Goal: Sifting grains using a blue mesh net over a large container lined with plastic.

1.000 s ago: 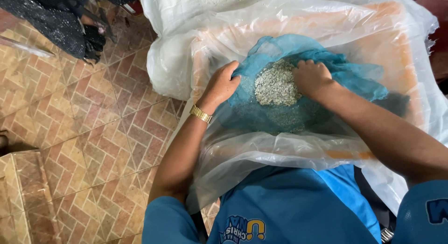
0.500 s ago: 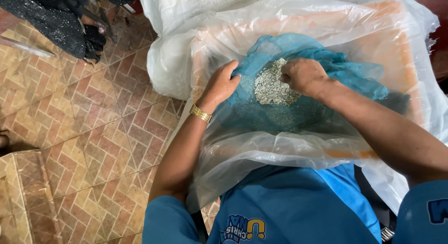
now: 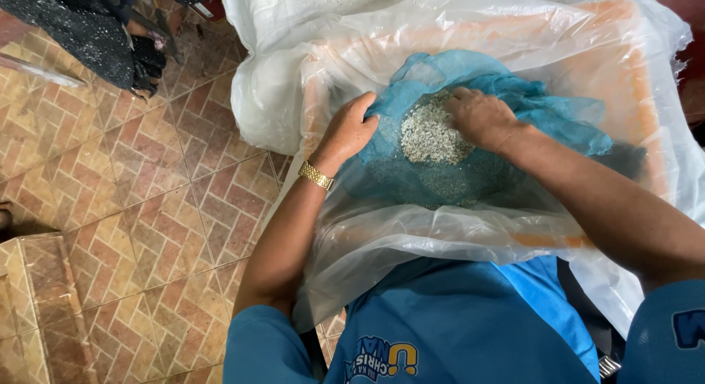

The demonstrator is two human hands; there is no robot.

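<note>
At the middle of the tub, a mound of pale grains (image 3: 429, 131) lies on blue mesh (image 3: 455, 178). The heap has no clear long axis; its far edge hides under my right hand (image 3: 481, 118), which lies knuckles-up on it, fingers curled, and I cannot tell whether they have closed on any grains. My left hand (image 3: 349, 131) pinches the mesh at its left edge, fingers bent shut around the fabric. Cloudy plastic sheet (image 3: 411, 237) lines the orange tub (image 3: 646, 112) and blurs its rim. Brick-pattern tiles (image 3: 147, 208) lie to my left.
</note>
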